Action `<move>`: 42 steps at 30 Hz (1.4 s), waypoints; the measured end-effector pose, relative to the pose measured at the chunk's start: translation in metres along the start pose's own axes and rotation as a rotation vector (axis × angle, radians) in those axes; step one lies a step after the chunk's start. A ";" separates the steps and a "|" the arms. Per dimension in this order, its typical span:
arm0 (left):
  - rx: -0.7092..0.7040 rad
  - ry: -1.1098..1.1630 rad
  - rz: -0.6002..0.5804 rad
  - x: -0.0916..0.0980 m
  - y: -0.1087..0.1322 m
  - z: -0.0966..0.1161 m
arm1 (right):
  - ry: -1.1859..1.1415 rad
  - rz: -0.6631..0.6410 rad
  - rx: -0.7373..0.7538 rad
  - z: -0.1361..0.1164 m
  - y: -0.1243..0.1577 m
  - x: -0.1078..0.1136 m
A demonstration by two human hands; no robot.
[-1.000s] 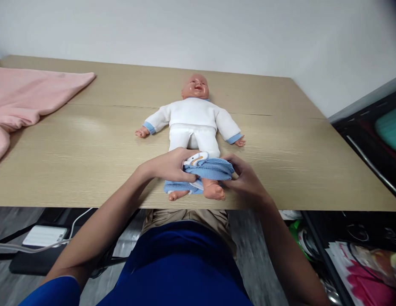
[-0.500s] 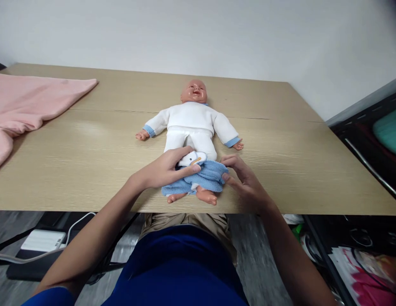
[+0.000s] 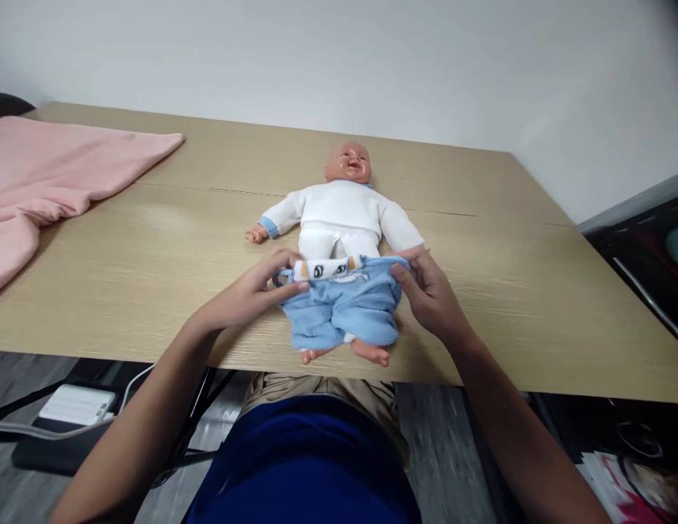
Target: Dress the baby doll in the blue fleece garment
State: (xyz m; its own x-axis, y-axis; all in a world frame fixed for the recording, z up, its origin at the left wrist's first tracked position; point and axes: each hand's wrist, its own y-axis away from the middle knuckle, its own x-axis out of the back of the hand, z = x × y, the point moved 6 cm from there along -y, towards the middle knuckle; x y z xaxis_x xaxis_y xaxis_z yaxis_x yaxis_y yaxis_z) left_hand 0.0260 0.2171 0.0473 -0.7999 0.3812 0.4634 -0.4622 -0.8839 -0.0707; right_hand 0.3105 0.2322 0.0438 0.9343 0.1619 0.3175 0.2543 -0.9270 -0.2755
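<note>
Blue shirt (image 3: 306,466): nearest to the camera, at the bottom of the view, with tan trousers showing just above it under the table edge.
Floor, left: a white box (image 3: 76,404) with a pale cable lies below the table, well apart from the hands.
Table (image 3: 153,240): light wood grain, with its near edge running across the view just past the person's lap.
Doll's feet (image 3: 371,353): bare, at the table's near edge, poking out of the trouser legs with the toes toward the person.
Blue fleece trousers (image 3: 344,313): drawn over the doll's legs, the two legs side by side and the cloth loose and bunched.
Left hand (image 3: 248,295): thumb and fingers are pinched closed on the left end of the waistband, the palm turned down over the table.
Right hand (image 3: 431,295): thumb and fingers are pinched closed on the right end of the waistband, just beside the doll's hip.
Waistband (image 3: 330,269): stretched flat between the two hands, across the doll's upper thighs; a white strip printed with cartoon eyes shows along its edge.
Doll (image 3: 344,207): lies on its back in the middle of the table, head away from the person, in a white suit with blue cuffs, arms spread to the sides.
Pink blanket (image 3: 60,171): rumpled on the far left of the table, well apart from the doll.
Shelf (image 3: 644,240): dark, beside the table's right edge.
Wall (image 3: 317,58): plain white, behind the table.
</note>
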 end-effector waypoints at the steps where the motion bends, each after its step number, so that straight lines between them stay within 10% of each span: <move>1: -0.010 0.008 0.080 0.001 -0.006 -0.002 | -0.035 0.033 -0.056 0.006 -0.005 -0.002; 6: 0.045 -0.006 0.400 0.005 -0.032 -0.017 | 0.017 0.044 -0.179 0.020 -0.026 -0.012; 14: -0.217 -0.327 0.367 0.010 -0.048 0.001 | 0.347 0.078 0.084 -0.003 -0.025 -0.005; 20: -0.055 -0.179 0.409 0.017 -0.098 -0.017 | 0.236 0.141 -0.047 0.025 -0.064 -0.004; 29: -0.141 -0.101 0.277 0.023 -0.109 -0.019 | 0.439 0.326 0.146 0.008 -0.074 0.011; 36: 0.011 0.039 0.234 0.023 -0.131 -0.038 | 0.255 0.164 -0.018 0.054 -0.121 0.012; 42: -0.037 -0.072 0.035 0.032 -0.106 -0.055 | 0.214 0.003 -0.109 0.077 -0.080 0.027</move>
State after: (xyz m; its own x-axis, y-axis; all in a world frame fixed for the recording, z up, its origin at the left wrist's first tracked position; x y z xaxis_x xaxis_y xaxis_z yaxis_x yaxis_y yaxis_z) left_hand 0.0283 0.3378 0.0213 -0.7867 0.3285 0.5227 -0.4491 -0.8854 -0.1195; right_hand 0.3343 0.3367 0.0045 0.8577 0.0949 0.5052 0.2127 -0.9603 -0.1807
